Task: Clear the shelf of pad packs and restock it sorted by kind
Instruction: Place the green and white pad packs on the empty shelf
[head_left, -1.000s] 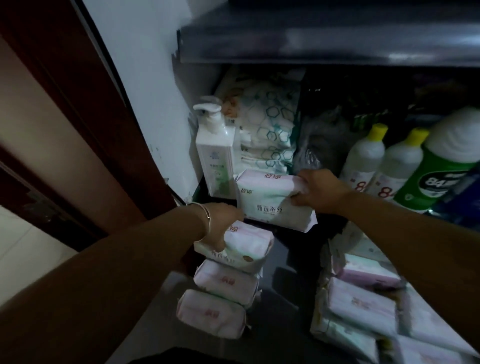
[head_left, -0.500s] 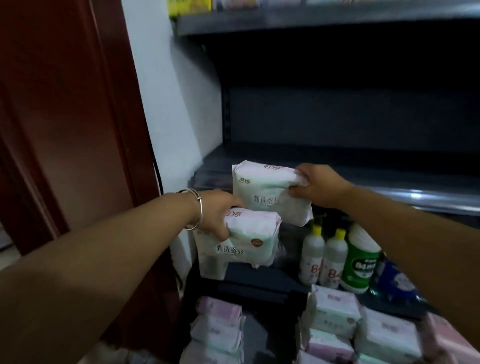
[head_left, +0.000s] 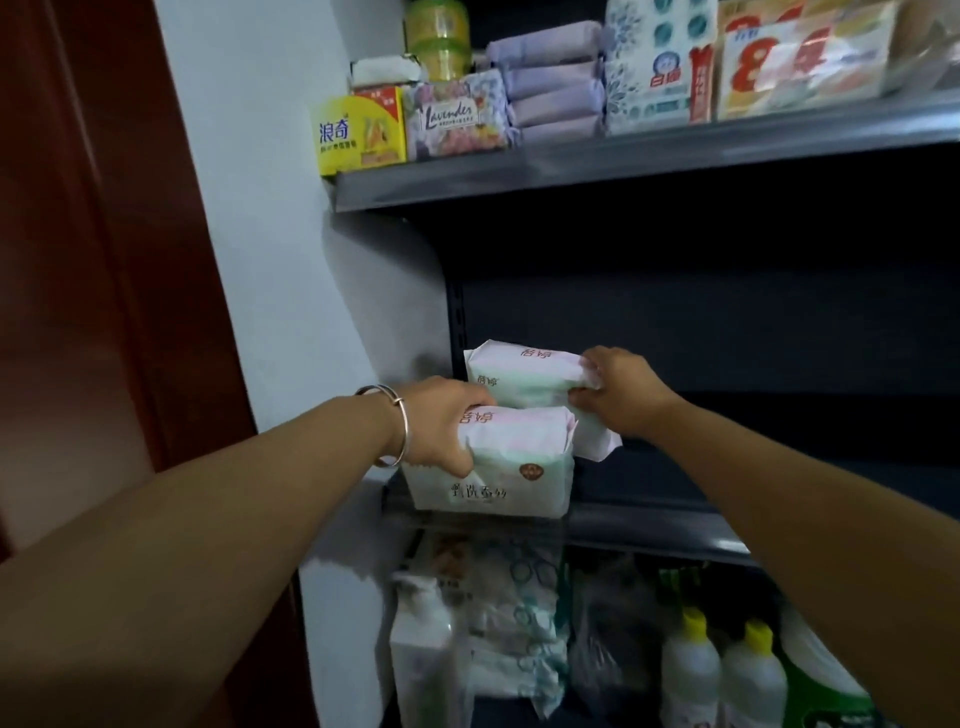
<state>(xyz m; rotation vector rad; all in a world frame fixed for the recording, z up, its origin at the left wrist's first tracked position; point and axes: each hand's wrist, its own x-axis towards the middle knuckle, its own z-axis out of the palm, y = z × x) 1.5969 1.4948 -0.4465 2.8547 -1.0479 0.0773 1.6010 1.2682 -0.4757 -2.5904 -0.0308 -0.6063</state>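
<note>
Left hand (head_left: 441, 423): my fingers curl over the near pad pack (head_left: 511, 460).
Right hand (head_left: 618, 392): pinching the far pad pack (head_left: 524, 376).
Handling: probably light, squashy, slippery film; grip ends.

Bare forearms, thin silver bangle (head_left: 396, 431) on left wrist

dark middle shelf (head_left: 727, 530), pad pack (head_left: 498, 483) at its edge

Glossy plastic pad packs (head_left: 511, 457), dark shelf (head_left: 649, 525) seemingly matt metal
</note>
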